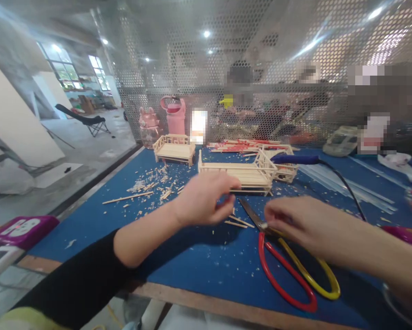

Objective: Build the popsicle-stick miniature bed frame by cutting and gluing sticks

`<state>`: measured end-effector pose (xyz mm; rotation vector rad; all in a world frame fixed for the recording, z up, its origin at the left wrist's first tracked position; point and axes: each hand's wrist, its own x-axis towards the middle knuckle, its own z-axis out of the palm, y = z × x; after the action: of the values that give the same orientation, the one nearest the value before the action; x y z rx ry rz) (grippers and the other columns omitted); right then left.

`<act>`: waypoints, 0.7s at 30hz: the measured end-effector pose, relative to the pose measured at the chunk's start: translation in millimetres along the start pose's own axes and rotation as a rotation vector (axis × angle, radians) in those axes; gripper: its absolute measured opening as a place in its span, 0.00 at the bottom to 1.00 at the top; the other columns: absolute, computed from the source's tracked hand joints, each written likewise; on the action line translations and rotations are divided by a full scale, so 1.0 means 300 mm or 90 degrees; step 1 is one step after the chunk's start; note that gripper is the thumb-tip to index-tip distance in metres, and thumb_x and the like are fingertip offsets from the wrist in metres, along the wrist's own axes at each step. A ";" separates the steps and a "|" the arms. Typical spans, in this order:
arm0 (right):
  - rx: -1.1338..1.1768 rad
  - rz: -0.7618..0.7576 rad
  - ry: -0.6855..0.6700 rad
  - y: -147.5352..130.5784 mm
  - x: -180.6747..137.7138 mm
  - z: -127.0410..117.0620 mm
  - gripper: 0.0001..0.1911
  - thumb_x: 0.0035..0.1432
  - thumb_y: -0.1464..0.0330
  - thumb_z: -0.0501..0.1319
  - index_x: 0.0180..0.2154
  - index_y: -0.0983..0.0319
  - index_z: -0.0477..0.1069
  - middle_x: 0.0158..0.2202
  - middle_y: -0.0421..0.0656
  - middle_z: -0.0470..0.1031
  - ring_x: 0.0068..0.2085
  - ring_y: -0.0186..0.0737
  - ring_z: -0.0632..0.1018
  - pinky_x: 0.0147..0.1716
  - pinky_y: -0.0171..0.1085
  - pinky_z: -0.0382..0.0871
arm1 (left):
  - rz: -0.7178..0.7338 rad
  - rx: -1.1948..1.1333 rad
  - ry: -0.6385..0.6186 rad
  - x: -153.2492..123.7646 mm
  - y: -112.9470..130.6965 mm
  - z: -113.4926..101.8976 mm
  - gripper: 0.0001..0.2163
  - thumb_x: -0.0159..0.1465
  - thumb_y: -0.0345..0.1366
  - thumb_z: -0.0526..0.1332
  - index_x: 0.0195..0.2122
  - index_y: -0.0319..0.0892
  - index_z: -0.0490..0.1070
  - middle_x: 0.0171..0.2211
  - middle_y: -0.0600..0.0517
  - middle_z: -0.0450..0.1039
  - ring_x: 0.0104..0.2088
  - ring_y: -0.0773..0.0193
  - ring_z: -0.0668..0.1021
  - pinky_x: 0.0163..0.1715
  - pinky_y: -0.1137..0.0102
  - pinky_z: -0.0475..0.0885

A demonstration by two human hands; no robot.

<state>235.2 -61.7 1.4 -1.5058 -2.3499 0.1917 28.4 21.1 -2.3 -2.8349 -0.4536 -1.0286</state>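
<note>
My left hand (206,197) is above the mat in front of a small wooden-stick bench model (238,176). Its thumb and fingers are apart, with nothing visible between them. My right hand (293,220) has curled, pressed fingers just above the scissors (288,270), partly covering their yellow handle. A tiny pale spot shows by its fingertips; whether it holds something I cannot make out. The scissors lie with blades half spread, red and yellow handles toward me. Thin wooden sticks (238,223) lie beneath my left hand.
Another stick bench model (174,150) stands back left on the blue mat (106,247), amid wood scraps. A blue glue gun (297,158) with a black cord rests against the models. Behind are red-tipped sticks (240,145), clear glue sticks (350,183), a pink bottle (176,117) and a perforated metal screen (185,55).
</note>
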 end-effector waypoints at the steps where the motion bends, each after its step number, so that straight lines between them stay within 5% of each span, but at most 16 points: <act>1: 0.022 -0.011 0.021 -0.012 -0.047 0.016 0.12 0.55 0.66 0.52 0.22 0.57 0.68 0.22 0.41 0.73 0.22 0.37 0.72 0.19 0.34 0.63 | 0.044 -0.020 -0.081 -0.007 0.035 0.010 0.08 0.57 0.32 0.52 0.36 0.41 0.67 0.28 0.51 0.71 0.30 0.66 0.72 0.31 0.70 0.67; 4: 0.053 -0.035 0.070 -0.036 -0.184 0.098 0.14 0.58 0.65 0.48 0.32 0.54 0.72 0.35 0.45 0.77 0.39 0.43 0.77 0.34 0.38 0.72 | 0.133 -0.002 -0.170 -0.013 0.096 0.037 0.06 0.58 0.31 0.52 0.32 0.41 0.69 0.26 0.51 0.72 0.28 0.66 0.72 0.29 0.71 0.66; 7: 0.053 0.021 0.125 -0.019 -0.301 0.182 0.13 0.57 0.64 0.50 0.36 0.53 0.73 0.42 0.44 0.76 0.46 0.45 0.74 0.41 0.42 0.72 | 0.084 -0.013 -0.048 0.008 0.070 0.034 0.08 0.58 0.29 0.52 0.37 0.39 0.69 0.32 0.49 0.73 0.33 0.65 0.73 0.35 0.70 0.68; 11: 0.021 0.106 0.222 0.040 -0.385 0.249 0.14 0.56 0.62 0.51 0.39 0.54 0.72 0.44 0.45 0.75 0.44 0.47 0.76 0.38 0.45 0.73 | -0.095 -0.006 0.126 0.056 -0.045 0.002 0.10 0.58 0.30 0.53 0.41 0.38 0.67 0.37 0.47 0.72 0.39 0.63 0.72 0.41 0.66 0.67; 15: -0.049 0.145 0.331 0.089 -0.355 0.253 0.13 0.58 0.62 0.48 0.34 0.57 0.70 0.40 0.47 0.77 0.38 0.47 0.78 0.34 0.44 0.73 | -0.270 -0.087 0.121 0.076 -0.155 -0.001 0.10 0.60 0.33 0.52 0.42 0.38 0.66 0.34 0.49 0.73 0.34 0.66 0.73 0.38 0.68 0.67; 18: -0.045 0.133 0.277 0.103 -0.282 0.191 0.13 0.58 0.61 0.48 0.28 0.56 0.68 0.33 0.45 0.78 0.32 0.45 0.78 0.27 0.40 0.71 | -0.344 -0.200 0.081 0.058 -0.203 0.013 0.11 0.63 0.35 0.48 0.41 0.38 0.66 0.33 0.50 0.74 0.33 0.67 0.73 0.37 0.69 0.67; 21: -0.031 0.125 0.223 0.078 -0.170 0.092 0.12 0.58 0.62 0.50 0.27 0.56 0.67 0.29 0.43 0.77 0.24 0.40 0.75 0.21 0.36 0.66 | -0.335 -0.221 0.141 0.027 -0.217 0.028 0.11 0.63 0.34 0.47 0.40 0.39 0.66 0.37 0.48 0.73 0.39 0.65 0.73 0.42 0.68 0.66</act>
<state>264.8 -95.7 -42.1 -1.6419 -1.9481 -0.0781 19.5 86.5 -4.6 -2.8972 -1.1375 -1.6338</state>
